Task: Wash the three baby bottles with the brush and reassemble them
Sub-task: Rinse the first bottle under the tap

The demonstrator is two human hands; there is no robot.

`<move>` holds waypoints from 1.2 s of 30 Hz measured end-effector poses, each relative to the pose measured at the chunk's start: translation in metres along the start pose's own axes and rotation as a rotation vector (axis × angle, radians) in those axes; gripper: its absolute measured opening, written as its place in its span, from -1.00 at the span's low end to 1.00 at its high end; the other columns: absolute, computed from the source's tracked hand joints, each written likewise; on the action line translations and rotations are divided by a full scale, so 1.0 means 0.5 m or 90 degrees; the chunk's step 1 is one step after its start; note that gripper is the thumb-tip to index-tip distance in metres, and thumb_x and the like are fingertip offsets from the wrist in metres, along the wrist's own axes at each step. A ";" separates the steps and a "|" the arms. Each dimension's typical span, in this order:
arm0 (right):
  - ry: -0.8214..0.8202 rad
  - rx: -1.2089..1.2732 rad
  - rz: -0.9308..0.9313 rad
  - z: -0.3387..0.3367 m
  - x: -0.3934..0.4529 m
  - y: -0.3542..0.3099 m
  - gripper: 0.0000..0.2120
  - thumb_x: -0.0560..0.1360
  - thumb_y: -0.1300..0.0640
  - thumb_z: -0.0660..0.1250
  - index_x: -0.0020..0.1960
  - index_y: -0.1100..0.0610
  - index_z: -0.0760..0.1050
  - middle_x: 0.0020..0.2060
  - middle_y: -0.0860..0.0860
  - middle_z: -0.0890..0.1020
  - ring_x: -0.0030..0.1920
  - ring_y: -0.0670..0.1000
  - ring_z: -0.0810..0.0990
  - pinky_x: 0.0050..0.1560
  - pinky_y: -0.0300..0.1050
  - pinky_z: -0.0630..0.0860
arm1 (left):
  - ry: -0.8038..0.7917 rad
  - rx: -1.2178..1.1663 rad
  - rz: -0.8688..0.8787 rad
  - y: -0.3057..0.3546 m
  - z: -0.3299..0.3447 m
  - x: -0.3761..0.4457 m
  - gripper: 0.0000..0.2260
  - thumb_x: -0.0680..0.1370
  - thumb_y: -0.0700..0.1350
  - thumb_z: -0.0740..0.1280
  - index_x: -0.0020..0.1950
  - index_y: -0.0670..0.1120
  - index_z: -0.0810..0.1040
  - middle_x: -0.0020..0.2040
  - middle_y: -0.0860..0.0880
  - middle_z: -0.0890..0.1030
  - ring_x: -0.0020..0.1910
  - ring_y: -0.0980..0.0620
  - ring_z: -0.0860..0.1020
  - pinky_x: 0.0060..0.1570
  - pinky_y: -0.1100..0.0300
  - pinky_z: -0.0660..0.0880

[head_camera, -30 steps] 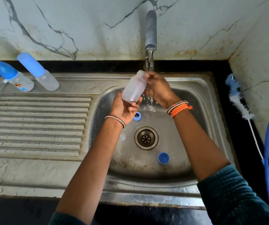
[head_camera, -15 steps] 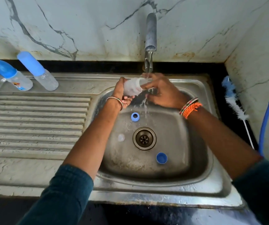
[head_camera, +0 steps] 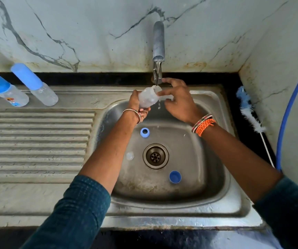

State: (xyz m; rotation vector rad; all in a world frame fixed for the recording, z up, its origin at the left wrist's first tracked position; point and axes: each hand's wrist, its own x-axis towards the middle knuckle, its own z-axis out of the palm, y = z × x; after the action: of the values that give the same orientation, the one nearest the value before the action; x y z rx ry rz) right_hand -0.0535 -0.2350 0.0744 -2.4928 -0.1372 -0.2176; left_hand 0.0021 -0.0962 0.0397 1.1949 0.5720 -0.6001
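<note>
Open bottle (head_camera: 147, 98) is up over the back of the sink (head_camera: 207, 194), tilted w/ its mouth up-right, right under the tap (head_camera: 158, 51); a thin stream of water runs into/over the mouth and drips off below. Left hand (head_camera: 137, 106) grips the bottle's lower end, fingers curled round the base. Right hand (head_camera: 178, 99) is at the mouth end, thumb and fingertips touching the rim area, other fingers loosely spread – can't tell if it really pinches or just steadies. Both wrists have bangles; dark teal sleeves pushed up the forearms. In the basin: blue ring (head_camera: 144, 132) lies left-back of the drain (head_camera: 155, 156), clear teat (head_camera: 130, 155) just left of the drain, blue cap (head_camera: 175, 176) front-right of it, open side up; all three apart from each other. On the drainboard's (head_camera: 36, 141) back left corner stand 2 more bottles, still capped: one w/ a print (head_camera: 6, 92) at the far left, one plain w/ a taller light-blue cap (head_camera: 34, 84) beside it, near but not touching as far as I can see. Brush (head_camera: 249, 112) lies on the dark counter right of the sink, bristles toward the wall, thin handle pointing to the front, beside a blue hose (head_camera: 286, 112).
</note>
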 end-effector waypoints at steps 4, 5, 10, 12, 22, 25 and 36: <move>0.054 0.319 0.237 0.016 0.029 -0.041 -0.71 0.52 0.23 0.25 -0.38 0.21 0.46 -0.37 0.12 0.51 -0.28 0.05 0.48 -0.23 -0.09 0.33 | 0.015 -0.030 0.058 -0.013 0.013 -0.004 -0.58 0.61 0.13 0.02 -0.26 -0.14 0.38 -0.63 -0.03 0.43 -0.75 0.14 0.31 -0.70 0.46 0.14; 0.052 0.350 0.278 0.020 0.035 -0.048 -0.67 0.54 0.21 0.25 -0.40 0.17 0.43 -0.43 0.07 0.45 -0.36 0.00 0.41 -0.29 -0.11 0.29 | 0.025 -0.032 0.059 -0.017 0.012 -0.002 -0.59 0.61 0.13 0.02 -0.26 -0.13 0.37 -0.61 -0.02 0.43 -0.74 0.14 0.31 -0.69 0.47 0.14; 0.043 0.095 0.016 0.053 -0.004 -0.045 -0.78 0.41 0.33 0.34 0.06 0.25 0.53 0.10 0.15 0.55 0.18 0.13 0.45 0.28 0.03 0.33 | 0.010 -0.113 0.069 -0.001 -0.007 -0.007 -0.66 0.59 0.06 0.07 -0.26 -0.12 0.37 -0.62 0.00 0.44 -0.71 0.13 0.36 -0.68 0.43 0.23; -0.012 -0.003 -0.091 0.031 -0.006 -0.021 -0.57 0.31 0.38 0.32 0.16 0.17 0.55 0.28 0.19 0.47 0.35 0.24 0.31 0.36 0.11 0.20 | 0.013 -0.069 0.076 0.012 -0.029 -0.007 -0.64 0.59 0.07 0.05 -0.26 -0.14 0.37 -0.62 -0.02 0.42 -0.74 0.14 0.29 -0.71 0.42 0.16; 0.039 0.120 -0.029 0.058 -0.008 -0.060 -0.63 0.50 0.16 0.35 0.22 0.29 0.37 0.19 0.19 0.46 0.21 0.14 0.42 0.23 0.07 0.38 | -0.061 -0.079 0.050 -0.026 -0.007 -0.015 -0.53 0.59 0.16 0.00 -0.32 -0.14 0.39 -0.61 0.00 0.35 -0.73 0.13 0.23 -0.72 0.42 0.11; 0.187 0.263 0.058 0.070 -0.006 -0.097 -0.58 0.49 0.22 0.37 0.23 0.29 0.26 0.02 0.06 0.47 -0.05 0.01 0.48 -0.03 -0.16 0.44 | -0.090 -0.062 0.056 -0.073 0.005 -0.006 -0.46 0.53 0.30 0.05 -0.35 -0.09 0.50 -0.49 -0.01 0.36 -0.56 0.10 0.28 -0.53 0.28 0.14; 0.348 0.240 0.046 0.084 0.001 -0.101 -0.64 0.46 0.10 0.44 0.16 0.26 0.49 0.02 0.09 0.64 0.00 -0.05 0.57 0.00 -0.31 0.41 | 0.017 -0.010 0.050 -0.075 -0.063 0.034 -0.50 0.66 0.11 -0.06 0.37 -0.21 0.38 0.32 -0.19 0.47 0.26 -0.09 0.45 0.31 0.08 0.34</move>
State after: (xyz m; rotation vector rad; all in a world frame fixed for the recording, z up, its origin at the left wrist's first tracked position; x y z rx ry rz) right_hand -0.0554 -0.1693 0.0706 -1.9813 0.1284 -0.7551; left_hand -0.0147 -0.0774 -0.0055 1.2070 0.5492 -0.5128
